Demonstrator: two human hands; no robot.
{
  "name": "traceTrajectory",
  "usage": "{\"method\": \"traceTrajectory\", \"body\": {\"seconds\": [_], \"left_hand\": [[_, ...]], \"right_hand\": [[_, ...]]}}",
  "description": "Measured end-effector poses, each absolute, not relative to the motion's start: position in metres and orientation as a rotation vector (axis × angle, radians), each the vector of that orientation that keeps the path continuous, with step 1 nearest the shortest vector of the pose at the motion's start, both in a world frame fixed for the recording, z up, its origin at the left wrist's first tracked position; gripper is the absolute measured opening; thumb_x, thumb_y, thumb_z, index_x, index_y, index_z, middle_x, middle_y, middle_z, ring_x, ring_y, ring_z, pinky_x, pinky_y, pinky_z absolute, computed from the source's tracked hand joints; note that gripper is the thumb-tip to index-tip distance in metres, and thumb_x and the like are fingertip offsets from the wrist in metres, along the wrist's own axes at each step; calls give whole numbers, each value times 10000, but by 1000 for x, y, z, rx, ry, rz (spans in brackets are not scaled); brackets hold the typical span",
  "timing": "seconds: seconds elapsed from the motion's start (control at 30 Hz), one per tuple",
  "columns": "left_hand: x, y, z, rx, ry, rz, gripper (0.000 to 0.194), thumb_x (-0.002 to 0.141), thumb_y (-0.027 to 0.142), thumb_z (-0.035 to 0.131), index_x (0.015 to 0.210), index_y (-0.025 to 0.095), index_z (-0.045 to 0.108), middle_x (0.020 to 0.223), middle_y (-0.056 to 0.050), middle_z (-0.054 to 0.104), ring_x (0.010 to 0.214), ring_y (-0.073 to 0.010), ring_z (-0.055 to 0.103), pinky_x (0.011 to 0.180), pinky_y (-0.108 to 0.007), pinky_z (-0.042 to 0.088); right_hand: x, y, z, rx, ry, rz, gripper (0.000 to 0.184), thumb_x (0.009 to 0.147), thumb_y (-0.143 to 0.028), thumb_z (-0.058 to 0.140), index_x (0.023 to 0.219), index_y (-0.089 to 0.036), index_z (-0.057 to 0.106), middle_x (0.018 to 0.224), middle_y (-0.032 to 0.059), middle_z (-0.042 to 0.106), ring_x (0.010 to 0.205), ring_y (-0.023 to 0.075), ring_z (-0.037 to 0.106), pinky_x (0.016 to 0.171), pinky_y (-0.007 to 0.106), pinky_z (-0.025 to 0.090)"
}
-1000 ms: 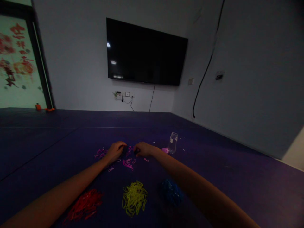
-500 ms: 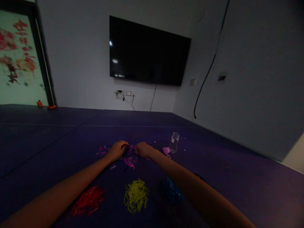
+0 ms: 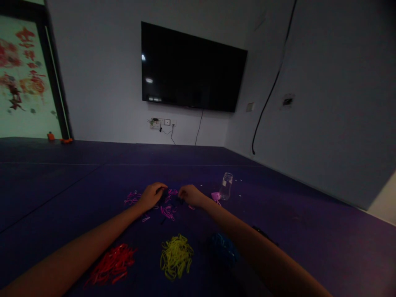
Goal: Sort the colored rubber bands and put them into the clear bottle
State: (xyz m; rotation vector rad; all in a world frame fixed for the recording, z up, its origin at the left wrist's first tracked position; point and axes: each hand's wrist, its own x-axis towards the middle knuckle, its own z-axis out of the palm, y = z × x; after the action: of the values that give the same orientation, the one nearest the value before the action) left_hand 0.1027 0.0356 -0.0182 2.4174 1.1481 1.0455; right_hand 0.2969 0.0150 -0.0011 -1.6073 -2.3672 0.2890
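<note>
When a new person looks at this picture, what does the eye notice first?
Probably the big black television high on the wall. Then the yellow pile of bands stands out on the dark purple surface, between the red pile and the blue pile.

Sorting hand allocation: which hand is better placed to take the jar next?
Right, probably. The right hand is nearer the jar; the left hand is farther off and would have to reach past the right.

Right fingers (image 3: 182,191) slightly farther right
</note>
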Motion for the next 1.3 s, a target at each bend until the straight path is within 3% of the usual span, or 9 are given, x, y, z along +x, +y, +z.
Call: {"method": "traceTrajectory", "body": {"seconds": [0.13,0.3,0.4,0.53,0.67,0.77,0.93,1.13,1.3], "left_hand": [[101,35,4,2432,1189,963,256,824,268,405,876,141,621,905,-75,662,858,-167,587,770,-275,438],[94,11,39,2508,1110,480,192,613,325,653,546,150,613,490,21,567,469,-110,497,466,-206,352],[98,-18,51,2570,1184,-96,192,593,335,663,523,163,615,456,25,543,427,-111,473,430,-215,320],[113,-47,49,2702,1345,-262,154,604,317,657,637,167,660,617,-43,650,538,-161,571,484,-233,388],[121,-54,37,2744,1404,-278,173,662,191,558,751,121,689,760,-145,695,655,-226,642,504,-247,423],[123,-54,26,2746,1414,-242,217,663,110,504,763,98,696,745,-177,695,643,-248,649,505,-266,430],[122,-53,7,2770,1376,-110,208,640,87,516,742,136,691,748,-159,698,640,-247,643,522,-278,424],[118,-38,6,2753,1289,126,150,672,120,503,693,168,643,653,-89,660,569,-183,600,490,-245,374],[120,-11,19,2724,1208,321,144,687,135,479,721,167,615,701,-60,652,599,-155,578,529,-227,366]], "right_hand": [[311,16,0,-1504,-2412,381,453,613,17,485,1000,-136,664,868,48,696,760,134,625,620,175,425],[316,22,3,-1390,-2650,277,469,557,-63,637,1016,-157,669,878,37,680,790,169,590,628,204,397],[311,24,6,-1388,-2702,230,465,560,-124,691,1021,-183,667,909,29,671,817,169,576,656,207,391],[303,23,11,-1466,-2718,286,431,598,-170,698,1028,-184,663,932,30,664,813,163,574,640,204,389],[296,20,12,-1441,-2721,336,467,618,-149,695,1080,-175,636,983,46,654,844,154,577,637,189,390],[290,20,9,-1448,-2703,358,425,642,-134,679,1065,-147,640,950,59,663,813,143,588,604,178,387],[278,15,5,-1492,-2739,226,324,708,-49,563,1005,-140,657,920,71,689,805,151,615,610,186,395],[267,1,6,-1378,-2844,-82,248,714,-18,494,869,-54,684,905,178,684,832,213,633,643,228,405],[269,5,-1,-1403,-2749,-35,222,693,-72,536,845,-97,696,848,128,702,769,194,640,604,216,400]]}}
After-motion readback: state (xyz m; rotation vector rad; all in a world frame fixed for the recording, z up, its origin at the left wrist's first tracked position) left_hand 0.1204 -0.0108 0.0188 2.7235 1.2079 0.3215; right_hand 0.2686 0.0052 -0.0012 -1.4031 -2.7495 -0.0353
